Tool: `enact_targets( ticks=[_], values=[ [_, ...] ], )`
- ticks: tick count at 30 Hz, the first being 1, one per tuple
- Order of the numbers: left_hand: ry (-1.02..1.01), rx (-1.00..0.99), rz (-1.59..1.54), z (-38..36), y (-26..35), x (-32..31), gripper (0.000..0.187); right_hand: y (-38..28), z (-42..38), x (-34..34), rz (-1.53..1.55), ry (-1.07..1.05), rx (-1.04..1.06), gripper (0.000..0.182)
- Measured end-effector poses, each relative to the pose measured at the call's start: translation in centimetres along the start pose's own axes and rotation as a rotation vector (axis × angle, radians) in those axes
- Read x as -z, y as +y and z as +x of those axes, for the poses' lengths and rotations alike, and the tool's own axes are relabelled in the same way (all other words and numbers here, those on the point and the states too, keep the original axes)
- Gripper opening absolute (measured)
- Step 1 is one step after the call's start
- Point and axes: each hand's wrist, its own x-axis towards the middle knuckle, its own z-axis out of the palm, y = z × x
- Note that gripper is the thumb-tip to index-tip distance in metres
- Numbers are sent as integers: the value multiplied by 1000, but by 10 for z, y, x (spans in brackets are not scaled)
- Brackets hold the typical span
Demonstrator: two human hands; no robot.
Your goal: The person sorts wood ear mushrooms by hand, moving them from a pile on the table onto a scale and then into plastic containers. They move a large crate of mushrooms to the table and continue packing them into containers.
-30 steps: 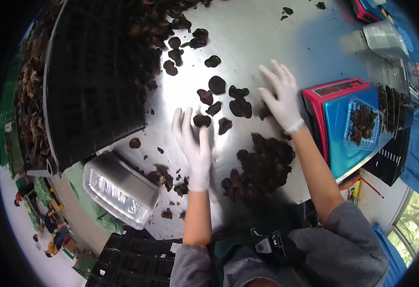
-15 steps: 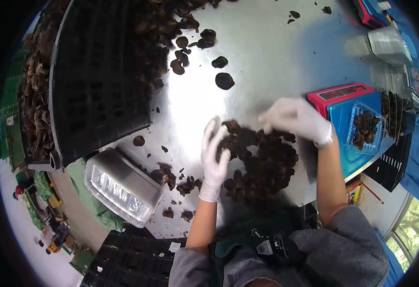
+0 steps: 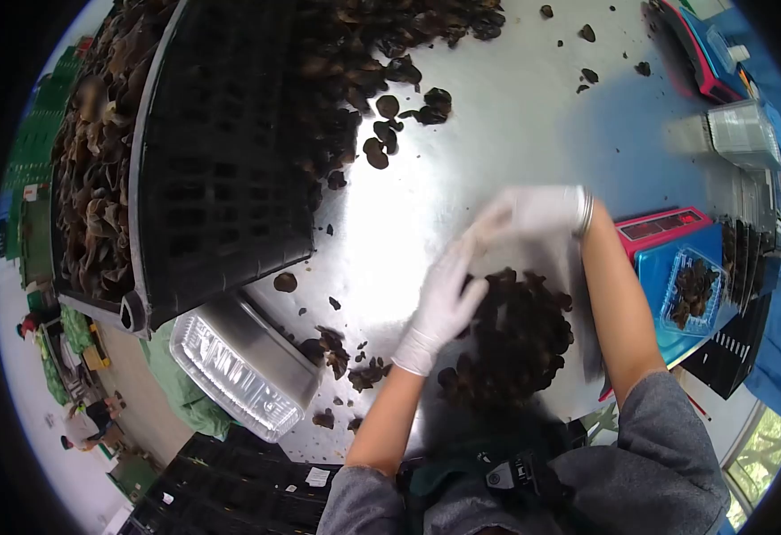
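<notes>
A heaped pile of dark wood ear mushrooms [image 3: 520,343] lies on the shiny metal table in front of me. Both my hands wear white gloves and meet just beyond its far left side. My left hand [image 3: 446,303] reaches forward with fingers stretched and thumb apart, the thumb beside the pile's edge. From the right comes my right hand [image 3: 533,212], its fingers blurred by motion and overlapping the left fingertips. I cannot tell whether the right fingers hold a piece.
A black crate [image 3: 221,169] full of wood ears stands at left, more mushrooms [image 3: 372,53] spread beyond it. Clear plastic trays [image 3: 243,366] lie near left. At right, a blue and pink scale [image 3: 653,267] carries a filled clear tray [image 3: 695,290]. Stacked clear containers [image 3: 743,134] stand behind.
My hands have come together from either side of the pile. Two loose mushroom pieces have gone from the bare metal beyond the pile. The whole view has shifted a little.
</notes>
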Motion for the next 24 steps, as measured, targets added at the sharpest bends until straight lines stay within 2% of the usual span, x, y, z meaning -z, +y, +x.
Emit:
enact_targets(
  ticks=[1, 3, 5, 7, 8, 9, 10, 11, 13, 15, 16, 19, 21, 22, 23, 24],
  values=[
    [-35, -33, 30, -5, 3, -9, 53, 19, 10, 15, 18, 210, 127, 33],
    [-87, -67, 40, -10, 12, -22, 53, 6, 43, 37, 292, 873, -35, 41],
    [-116, -69, 1, -10, 22, -25, 52, 37, 104, 54, -622, 1591, 185, 44],
    [-100, -64, -19, -10, 20, -25, 53, 25, 124, 50, -392, 1227, 229, 47],
    [-101, -61, -24, -11, 20, -25, 53, 31, 146, 27, -594, 1307, 279, 47],
    [-104, -60, -28, -11, 19, -25, 53, 5, 147, 6, -577, 1180, 196, 44],
    [-111, -58, -38, -10, 17, -25, 52, 6, 162, -13, -674, 1160, 388, 42],
    [-118, -52, -49, -11, 14, -26, 52, -7, 159, -33, -565, 1163, 477, 35],
    [-107, -58, -52, -14, 13, -27, 52, -22, 149, -36, -99, 1182, 496, 28],
    [-70, -86, -38, -14, 14, -28, 53, -24, 137, -9, 377, 1246, 477, 22],
    [-73, -79, -30, -15, 15, -29, 54, -15, 139, 13, 153, 1352, 378, 24],
    [-66, -83, -8, -14, 15, -30, 56, -47, 150, 44, -153, 1184, 369, 39],
    [-64, -91, -15, -15, 13, -31, 58, -44, 193, 44, -651, 1184, 367, 60],
    [-62, -82, -23, -15, 13, -30, 58, -48, 204, 42, -719, 1007, 230, 71],
    [-59, -74, -32, -15, 13, -29, 57, -49, 212, 34, -820, 1023, 205, 62],
    [-54, -67, -41, -14, 14, -29, 57, -44, 209, 31, -805, 923, 243, 51]
  ],
)
